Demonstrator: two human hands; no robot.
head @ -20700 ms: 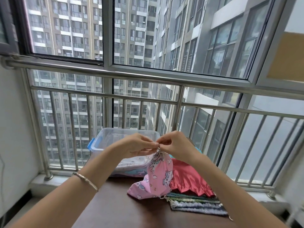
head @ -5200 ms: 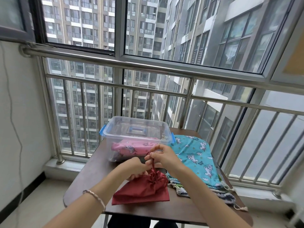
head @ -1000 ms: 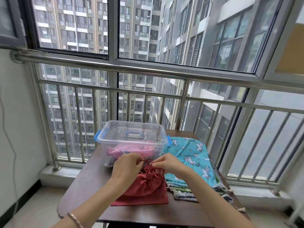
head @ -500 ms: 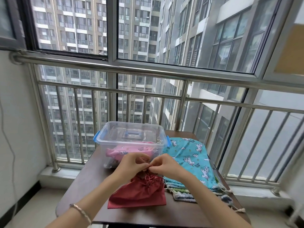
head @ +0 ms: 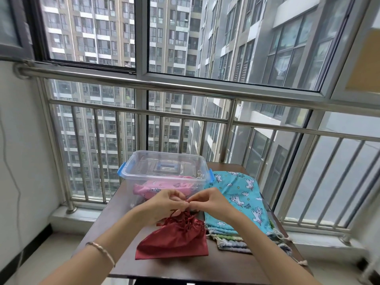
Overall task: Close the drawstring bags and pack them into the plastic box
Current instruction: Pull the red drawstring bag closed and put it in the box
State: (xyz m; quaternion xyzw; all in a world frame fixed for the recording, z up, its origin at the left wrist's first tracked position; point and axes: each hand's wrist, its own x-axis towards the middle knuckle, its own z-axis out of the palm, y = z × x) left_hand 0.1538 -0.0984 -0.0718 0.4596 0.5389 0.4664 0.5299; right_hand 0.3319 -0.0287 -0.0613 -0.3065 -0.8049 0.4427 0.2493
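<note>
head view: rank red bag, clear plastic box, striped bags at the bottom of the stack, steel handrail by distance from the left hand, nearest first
From the left hand:
1. red bag, directly below, cord pinched
2. plastic box, just behind
3. striped bags, lower right under the teal bag
4. handrail, far back, overhead

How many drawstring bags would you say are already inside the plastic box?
1: a pink bag lies in the box. The red bag is on the table in front, and the teal bag tops the stack to the right. Another could be hidden beneath the pink one.
</note>
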